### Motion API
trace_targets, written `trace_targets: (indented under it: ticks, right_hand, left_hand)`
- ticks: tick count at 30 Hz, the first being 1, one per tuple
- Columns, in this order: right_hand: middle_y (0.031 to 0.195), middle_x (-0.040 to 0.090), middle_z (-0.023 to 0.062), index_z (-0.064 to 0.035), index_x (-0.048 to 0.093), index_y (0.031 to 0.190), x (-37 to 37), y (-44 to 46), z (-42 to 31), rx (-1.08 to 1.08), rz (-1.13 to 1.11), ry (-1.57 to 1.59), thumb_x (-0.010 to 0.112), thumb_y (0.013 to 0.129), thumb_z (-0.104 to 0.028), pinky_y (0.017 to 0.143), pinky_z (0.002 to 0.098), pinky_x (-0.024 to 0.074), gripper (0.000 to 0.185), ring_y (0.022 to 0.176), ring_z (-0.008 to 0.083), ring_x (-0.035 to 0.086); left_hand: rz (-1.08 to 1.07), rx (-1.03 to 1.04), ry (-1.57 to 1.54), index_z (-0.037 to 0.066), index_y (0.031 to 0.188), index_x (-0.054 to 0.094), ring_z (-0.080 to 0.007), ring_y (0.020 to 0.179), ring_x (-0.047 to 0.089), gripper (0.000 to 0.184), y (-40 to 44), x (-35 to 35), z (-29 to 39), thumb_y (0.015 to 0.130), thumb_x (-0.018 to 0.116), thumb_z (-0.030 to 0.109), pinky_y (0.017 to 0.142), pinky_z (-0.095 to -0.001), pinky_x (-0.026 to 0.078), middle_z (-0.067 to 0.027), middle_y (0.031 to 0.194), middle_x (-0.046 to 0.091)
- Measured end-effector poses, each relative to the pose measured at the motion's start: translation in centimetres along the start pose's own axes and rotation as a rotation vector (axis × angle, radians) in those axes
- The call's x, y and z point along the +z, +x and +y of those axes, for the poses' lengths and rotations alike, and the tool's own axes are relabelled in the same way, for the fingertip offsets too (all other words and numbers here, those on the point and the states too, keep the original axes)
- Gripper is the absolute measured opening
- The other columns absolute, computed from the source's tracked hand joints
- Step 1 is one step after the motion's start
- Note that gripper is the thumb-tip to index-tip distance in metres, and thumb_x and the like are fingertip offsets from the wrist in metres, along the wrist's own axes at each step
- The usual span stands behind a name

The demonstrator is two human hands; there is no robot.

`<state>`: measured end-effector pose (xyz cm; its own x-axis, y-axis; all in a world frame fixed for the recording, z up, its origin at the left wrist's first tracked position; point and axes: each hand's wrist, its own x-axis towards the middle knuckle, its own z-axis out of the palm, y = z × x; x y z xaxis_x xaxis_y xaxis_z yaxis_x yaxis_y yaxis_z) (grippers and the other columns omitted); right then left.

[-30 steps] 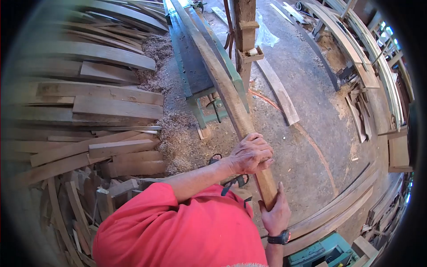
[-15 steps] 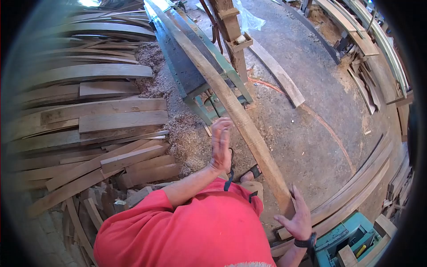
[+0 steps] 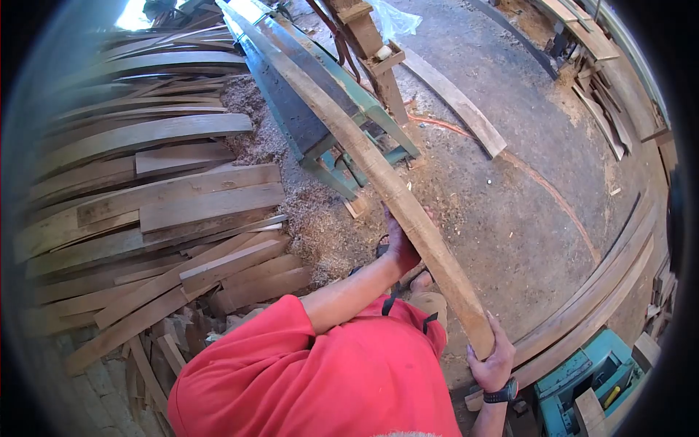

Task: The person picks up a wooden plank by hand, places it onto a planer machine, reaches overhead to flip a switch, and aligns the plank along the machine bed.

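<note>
Well to the left of both hands' fingers, stacked boards point(image 3: 211, 207) are laid in uneven layers. Between that stack and the left fingers, the floor is covered by wood shavings point(image 3: 309, 237). Below and left of the left fingers, a red shirt point(image 3: 313, 364) is seen. Beyond the left fingers, a green-framed table point(image 3: 320, 156) is crossed by the far stretch of a long board point(image 3: 408, 211).

The board is held at a slant between the two hands, its near end met by the right fingers. By the left hand point(image 3: 405, 246) it is supported from beneath, the thumb set along the left edge and fingertips shown past the right; the rest of those fingers is hidden, and how firmly they are closed cannot be told.

Farther past the left fingers, a wooden post point(image 3: 389, 95) is seen beside the table, and right of it a plank point(image 3: 462, 105) is laid on the floor. By the right hand point(image 3: 498, 364) the near end is cupped, thumb and fingers parted by the board's width. A watch point(image 3: 501, 392) is worn just below. Right of these fingers, curved boards point(image 3: 582, 306) are laid, and lower right, a green machine point(image 3: 575, 375) is partly shown.
</note>
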<state>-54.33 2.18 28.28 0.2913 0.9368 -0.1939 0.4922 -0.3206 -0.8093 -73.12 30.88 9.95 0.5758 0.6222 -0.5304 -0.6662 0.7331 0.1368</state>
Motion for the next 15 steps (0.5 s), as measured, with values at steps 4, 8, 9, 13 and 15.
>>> trace_targets:
  ticks: [4,8,9,13,15]
  right_hand:
    - [0.139,0.073,0.0256,0.0017,0.057,0.154,-1.2,0.2,-1.6,0.001,-0.023,0.018,0.086,0.071,-0.006,0.098,0.0454,0.0624,0.088,0.118,0.0439,0.076]
    - [0.140,0.072,0.0259,0.0037,0.059,0.151,-3.7,0.3,-4.2,-0.088,0.034,0.012,0.085,0.068,-0.007,0.099,0.0447,0.0623,0.088,0.118,0.0434,0.076]
    - [0.138,0.073,0.0282,0.0071,0.060,0.148,-4.4,0.4,-4.5,-0.142,0.064,0.006,0.086,0.068,-0.009,0.101,0.0442,0.0619,0.086,0.119,0.0427,0.077]
    - [0.130,0.074,0.0364,0.0112,0.060,0.143,-7.9,1.1,-7.2,-0.340,0.141,0.049,0.091,0.073,-0.019,0.096,0.0464,0.0635,0.083,0.114,0.0446,0.079]
    - [0.130,0.074,0.0348,0.0116,0.057,0.142,-10.2,1.3,-9.0,-0.403,0.160,-0.010,0.087,0.080,-0.024,0.097,0.0463,0.0623,0.078,0.115,0.0425,0.079]
  left_hand:
    - [-0.011,-0.016,-0.046,0.007,0.120,0.067,-0.0327,0.098,0.073,0.062,-1.1,1.6,0.5,0.109,0.046,0.064,0.096,-0.0511,0.061,-0.0090,0.103,0.073]
    - [-0.043,-0.055,0.035,0.009,0.117,0.066,-0.0326,0.098,0.072,0.050,-1.9,6.1,2.1,0.109,0.048,0.055,0.097,-0.0514,0.060,-0.0087,0.103,0.073]
    - [-0.037,-0.033,0.096,0.010,0.116,0.066,-0.0321,0.100,0.072,0.048,-2.3,7.9,2.6,0.109,0.048,0.054,0.098,-0.0517,0.059,-0.0085,0.103,0.072]
    - [-0.104,-0.026,0.090,0.009,0.117,0.065,-0.0302,0.109,0.070,0.042,-4.8,14.3,3.7,0.110,0.050,0.049,0.108,-0.0507,0.054,-0.0077,0.110,0.071]
    - [-0.253,-0.139,-0.038,0.017,0.143,0.062,-0.0341,0.126,0.066,0.077,-4.4,14.4,5.6,0.104,0.045,0.081,0.115,-0.0574,0.047,-0.0085,0.133,0.071]
